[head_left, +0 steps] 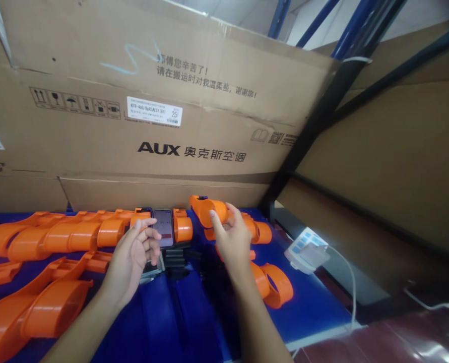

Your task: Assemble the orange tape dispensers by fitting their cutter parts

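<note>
My right hand (pixel 235 234) is closed around an orange plastic part (pixel 209 209) with a broad curved band and a small dark piece at its far end. The thumb lies on the near side of the band. My left hand (pixel 136 247) is held palm inward with its fingers loosely bent and apart, and nothing shows in it. Just beyond its fingertips a phone (pixel 163 229) stands with its screen lit. Black pieces (pixel 177 259) lie between my hands. More orange curved parts (pixel 273 285) sit beside and below my right hand.
Rows of orange curved parts (pixel 60 237) cover the left of the blue table surface (pixel 307 302). Large cardboard boxes (pixel 95 146) wall off the back. A dark rack post (pixel 303 143) slants at right, near a white device (pixel 307 249) with a cable.
</note>
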Available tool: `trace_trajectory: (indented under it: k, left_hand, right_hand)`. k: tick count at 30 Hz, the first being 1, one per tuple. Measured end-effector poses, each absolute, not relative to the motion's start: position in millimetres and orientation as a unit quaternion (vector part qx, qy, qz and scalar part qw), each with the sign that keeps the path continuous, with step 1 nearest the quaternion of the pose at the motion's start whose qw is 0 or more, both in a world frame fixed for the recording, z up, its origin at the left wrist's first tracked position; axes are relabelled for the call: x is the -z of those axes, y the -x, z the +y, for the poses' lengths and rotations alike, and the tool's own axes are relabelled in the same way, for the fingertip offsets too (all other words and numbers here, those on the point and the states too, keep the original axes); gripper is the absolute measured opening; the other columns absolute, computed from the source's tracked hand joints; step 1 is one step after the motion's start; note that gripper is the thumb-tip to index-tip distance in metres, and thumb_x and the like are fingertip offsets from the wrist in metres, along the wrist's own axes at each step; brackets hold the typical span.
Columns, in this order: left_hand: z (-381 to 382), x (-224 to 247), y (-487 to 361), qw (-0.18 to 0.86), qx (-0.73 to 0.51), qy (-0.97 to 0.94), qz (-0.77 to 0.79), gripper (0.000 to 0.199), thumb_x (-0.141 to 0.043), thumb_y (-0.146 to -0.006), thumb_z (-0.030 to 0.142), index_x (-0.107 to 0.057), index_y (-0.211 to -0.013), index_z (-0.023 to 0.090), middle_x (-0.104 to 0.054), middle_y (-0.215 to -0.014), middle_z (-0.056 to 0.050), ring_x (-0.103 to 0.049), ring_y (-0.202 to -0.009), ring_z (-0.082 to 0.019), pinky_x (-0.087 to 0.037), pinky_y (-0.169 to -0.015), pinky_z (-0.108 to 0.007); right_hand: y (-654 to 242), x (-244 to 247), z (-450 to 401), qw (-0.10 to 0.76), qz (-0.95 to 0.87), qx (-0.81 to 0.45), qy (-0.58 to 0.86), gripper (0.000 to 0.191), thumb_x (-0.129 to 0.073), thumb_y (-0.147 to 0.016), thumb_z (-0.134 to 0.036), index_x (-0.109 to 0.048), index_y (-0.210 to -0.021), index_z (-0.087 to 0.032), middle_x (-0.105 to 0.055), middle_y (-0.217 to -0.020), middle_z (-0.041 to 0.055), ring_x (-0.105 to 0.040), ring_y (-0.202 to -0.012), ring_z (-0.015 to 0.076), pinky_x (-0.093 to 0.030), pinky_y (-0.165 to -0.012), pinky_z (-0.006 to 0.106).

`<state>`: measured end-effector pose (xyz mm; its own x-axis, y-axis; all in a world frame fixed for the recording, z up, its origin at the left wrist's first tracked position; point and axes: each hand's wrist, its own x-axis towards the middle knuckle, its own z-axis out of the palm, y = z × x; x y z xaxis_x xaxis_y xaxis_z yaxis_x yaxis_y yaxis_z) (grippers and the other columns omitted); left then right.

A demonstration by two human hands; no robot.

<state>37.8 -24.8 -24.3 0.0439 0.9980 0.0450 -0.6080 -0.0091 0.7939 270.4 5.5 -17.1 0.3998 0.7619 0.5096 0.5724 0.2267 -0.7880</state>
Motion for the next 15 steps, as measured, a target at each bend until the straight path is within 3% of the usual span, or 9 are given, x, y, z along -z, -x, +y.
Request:
trace_trajectory:
  k: [3, 9, 15]
  left_hand:
    - [-25, 25, -37, 0.64, -0.632, -0.329, 0.286, 0.04, -0.063, -0.093, 0.052, -0.064, -0.114, 0.018, -0.064, -0.084, -0.003, -0.056, -0.057, -0.014, -0.047, -0.046, -0.024]
    - [-24, 22, -35, 0.647, -0.634, -0.32, 0.277, 0.035, -0.062, -0.093, 0.051, -0.064, -0.107, 0.018, -0.062, -0.08, -0.002, -0.055, -0.057, -0.013, -0.046, -0.048, -0.024]
    - [-25, 21, -36, 0.65, -0.63, -0.325, 0.275, 0.034, -0.063, -0.093, 0.05, -0.065, -0.104, 0.018, -0.062, -0.079, -0.001, -0.053, -0.054, -0.012, -0.043, -0.045, -0.023]
  right_hand:
    - [-271, 17, 8, 0.482, -0.557, -0.002, 0.677, 0.068, -0.059, -0.092, -0.066, -0.062, -0.137, -0.015, -0.068, -0.062, 0.0017, -0.064, -0.057, 0.0238, -0.05, -0.068, 0.036]
    - [-257, 15, 16, 0.388, -0.585, 0.063, 0.71, 0.063, -0.05, -0.097, -0.067, -0.062, -0.137, -0.02, -0.077, -0.082, 0.0104, -0.073, -0.081, 0.032, -0.049, -0.079, 0.039]
    - [-251, 29, 29, 0.39, -0.616, 0.046, 0.683, 0.059, -0.052, -0.099, -0.059, -0.06, -0.138, -0.016, -0.078, -0.106, 0.0169, -0.072, -0.103, 0.0338, -0.051, -0.089, 0.04]
